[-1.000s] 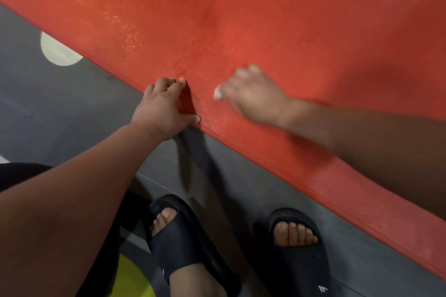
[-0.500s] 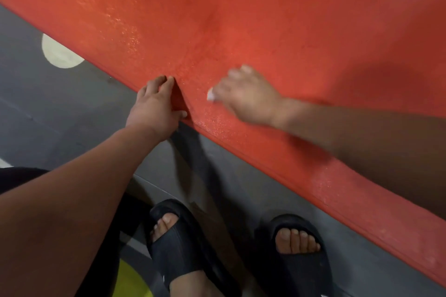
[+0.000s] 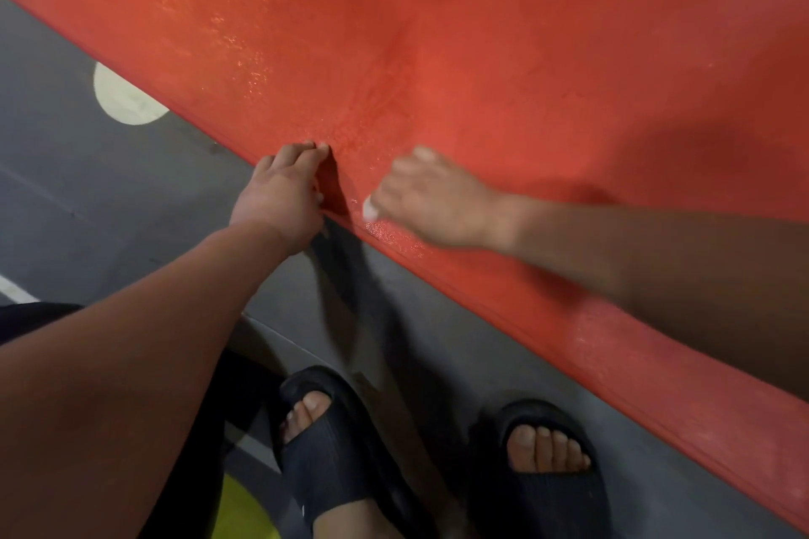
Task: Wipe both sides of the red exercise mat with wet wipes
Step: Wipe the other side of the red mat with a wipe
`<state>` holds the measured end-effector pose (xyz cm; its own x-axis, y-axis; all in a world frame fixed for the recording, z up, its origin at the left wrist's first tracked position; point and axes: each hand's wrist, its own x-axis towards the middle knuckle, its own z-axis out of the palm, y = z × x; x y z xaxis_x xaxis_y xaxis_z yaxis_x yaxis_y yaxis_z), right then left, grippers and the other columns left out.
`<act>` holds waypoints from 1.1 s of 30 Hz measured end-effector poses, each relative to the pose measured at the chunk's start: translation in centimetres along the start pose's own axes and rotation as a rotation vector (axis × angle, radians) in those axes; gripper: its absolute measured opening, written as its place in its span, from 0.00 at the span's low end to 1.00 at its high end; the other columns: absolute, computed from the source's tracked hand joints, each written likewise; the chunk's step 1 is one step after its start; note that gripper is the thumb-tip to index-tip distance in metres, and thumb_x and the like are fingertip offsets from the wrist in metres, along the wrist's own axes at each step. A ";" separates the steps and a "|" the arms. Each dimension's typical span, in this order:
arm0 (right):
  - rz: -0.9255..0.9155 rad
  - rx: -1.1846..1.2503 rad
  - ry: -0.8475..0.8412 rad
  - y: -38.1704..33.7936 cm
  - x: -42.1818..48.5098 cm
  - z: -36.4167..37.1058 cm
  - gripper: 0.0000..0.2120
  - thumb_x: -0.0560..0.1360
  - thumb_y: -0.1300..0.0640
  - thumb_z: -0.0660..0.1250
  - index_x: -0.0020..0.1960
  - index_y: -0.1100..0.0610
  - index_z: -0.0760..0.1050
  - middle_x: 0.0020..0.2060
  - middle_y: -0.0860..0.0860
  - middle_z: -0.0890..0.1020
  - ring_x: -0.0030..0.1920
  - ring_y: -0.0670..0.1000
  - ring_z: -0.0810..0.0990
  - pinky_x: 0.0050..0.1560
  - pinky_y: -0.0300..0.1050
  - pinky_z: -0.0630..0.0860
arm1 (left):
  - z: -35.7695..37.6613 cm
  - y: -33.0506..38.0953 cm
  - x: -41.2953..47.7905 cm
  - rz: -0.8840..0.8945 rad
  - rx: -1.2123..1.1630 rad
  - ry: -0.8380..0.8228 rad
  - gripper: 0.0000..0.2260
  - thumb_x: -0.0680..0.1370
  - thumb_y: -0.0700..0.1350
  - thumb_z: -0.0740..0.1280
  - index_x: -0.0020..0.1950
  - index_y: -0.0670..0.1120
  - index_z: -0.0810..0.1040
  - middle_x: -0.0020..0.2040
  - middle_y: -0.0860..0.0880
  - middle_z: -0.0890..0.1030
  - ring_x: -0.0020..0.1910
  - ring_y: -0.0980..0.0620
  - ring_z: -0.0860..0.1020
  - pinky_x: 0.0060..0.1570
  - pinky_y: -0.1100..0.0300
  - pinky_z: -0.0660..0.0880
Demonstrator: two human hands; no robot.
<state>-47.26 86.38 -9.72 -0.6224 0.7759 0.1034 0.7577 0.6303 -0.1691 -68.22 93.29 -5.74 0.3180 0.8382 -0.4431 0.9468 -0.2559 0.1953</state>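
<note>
I'm looking down on the red textured foam exercise mat, spread on the grey floor and filling the top and right of my view, its near edge running down to the right. Left hand is at that edge: fingers curled over the top, thumb against the side, gripping the mat's lip. Just beside it, on the mat, the right hand is blurred, fingers bent round a bunched white wet wipe that pokes out toward the left hand and presses on the surface. Wet sheen glints on the mat right by the wipe. Off the mat's near edge, 2 black slide sandals stand on the floor; a small white mark on 1 of them is too small to read. A pale round floor spot sits partly under the mat's edge, further up.
</note>
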 end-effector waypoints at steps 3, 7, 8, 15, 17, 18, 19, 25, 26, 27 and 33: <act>0.399 -0.141 0.166 6.1 2.1 -0.2 0.08 0.78 0.54 0.63 0.53 0.49 0.79 0.43 0.50 0.83 0.47 0.57 0.79 0.50 0.52 0.69 | -0.3 0.0 0.0 0.009 0.006 0.007 0.30 0.79 0.38 0.66 0.81 0.50 0.62 0.78 0.48 0.64 0.73 0.40 0.63 0.75 0.50 0.60; 0.795 -0.057 0.194 6.0 3.6 -0.8 0.11 0.79 0.54 0.58 0.55 0.52 0.79 0.45 0.55 0.84 0.51 0.60 0.79 0.53 0.54 0.70 | -0.4 -0.2 0.2 0.020 -0.024 0.019 0.31 0.78 0.39 0.69 0.80 0.49 0.63 0.76 0.46 0.64 0.72 0.39 0.63 0.74 0.47 0.61; 0.727 -0.028 0.198 4.3 3.7 -0.4 0.12 0.78 0.55 0.58 0.54 0.52 0.79 0.44 0.54 0.83 0.49 0.59 0.79 0.52 0.53 0.71 | -0.5 -0.3 0.4 0.012 -0.036 0.025 0.33 0.77 0.40 0.70 0.80 0.49 0.62 0.76 0.46 0.63 0.72 0.39 0.62 0.74 0.46 0.60; 0.041 0.083 0.026 0.3 2.6 0.7 0.08 0.77 0.58 0.63 0.52 0.51 0.78 0.40 0.50 0.79 0.46 0.56 0.76 0.49 0.52 0.69 | -1.5 -2.7 1.7 -0.111 -0.009 -0.012 0.49 0.71 0.56 0.78 0.83 0.47 0.52 0.82 0.43 0.52 0.80 0.39 0.51 0.79 0.47 0.51; 0.235 -0.041 0.124 4.7 3.8 0.8 0.08 0.77 0.57 0.65 0.54 0.49 0.78 0.43 0.50 0.82 0.47 0.57 0.78 0.49 0.52 0.70 | -1.6 -3.2 2.2 -0.138 0.014 -0.046 0.53 0.70 0.60 0.78 0.83 0.47 0.48 0.83 0.44 0.48 0.81 0.41 0.47 0.80 0.47 0.49; 0.385 -0.069 0.142 6.9 4.3 0.4 0.09 0.79 0.56 0.63 0.56 0.49 0.78 0.46 0.51 0.83 0.50 0.58 0.78 0.51 0.53 0.69 | -1.6 -3.3 2.4 -0.143 0.024 -0.065 0.54 0.70 0.60 0.78 0.84 0.47 0.47 0.83 0.44 0.46 0.82 0.42 0.46 0.80 0.47 0.48; 0.540 -0.063 0.151 8.5 4.7 -0.1 0.10 0.80 0.55 0.60 0.58 0.50 0.78 0.49 0.52 0.83 0.53 0.59 0.77 0.53 0.54 0.68 | -1.5 -3.2 2.5 -0.146 0.030 -0.082 0.54 0.71 0.60 0.78 0.84 0.46 0.45 0.83 0.44 0.44 0.82 0.42 0.45 0.80 0.47 0.47; 0.492 0.032 0.177 2.0 5.1 0.5 0.08 0.76 0.58 0.64 0.53 0.52 0.78 0.41 0.53 0.81 0.45 0.59 0.78 0.47 0.52 0.69 | -1.7 -2.8 3.1 -0.154 0.055 -0.136 0.54 0.72 0.57 0.77 0.83 0.43 0.42 0.83 0.43 0.42 0.82 0.41 0.43 0.80 0.48 0.48; 0.319 0.057 0.098 0.2 4.4 0.7 0.08 0.75 0.58 0.64 0.53 0.52 0.77 0.41 0.52 0.80 0.45 0.58 0.77 0.47 0.51 0.68 | -1.6 -2.8 3.1 -0.151 0.061 -0.139 0.54 0.73 0.57 0.77 0.83 0.43 0.42 0.83 0.43 0.42 0.82 0.41 0.43 0.80 0.48 0.48; 0.176 0.084 0.035 -0.5 3.9 0.8 0.08 0.76 0.59 0.65 0.54 0.52 0.77 0.41 0.51 0.78 0.46 0.57 0.76 0.48 0.52 0.67 | -1.6 -2.8 3.1 -0.148 0.066 -0.140 0.54 0.73 0.57 0.76 0.83 0.43 0.42 0.83 0.43 0.42 0.82 0.41 0.43 0.80 0.48 0.49; 0.384 -0.080 0.110 9.0 5.6 -1.2 0.06 0.79 0.55 0.64 0.54 0.50 0.77 0.44 0.53 0.82 0.49 0.59 0.78 0.51 0.54 0.69 | -1.8 -2.8 3.0 -0.139 0.063 -0.151 0.54 0.74 0.59 0.75 0.83 0.44 0.41 0.83 0.44 0.40 0.82 0.42 0.42 0.80 0.49 0.48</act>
<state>-43.73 96.44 -9.49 -0.2699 0.9507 0.1526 0.9465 0.2911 -0.1393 -70.03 97.46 -6.04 0.1832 0.7871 -0.5890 0.9819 -0.1761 0.0701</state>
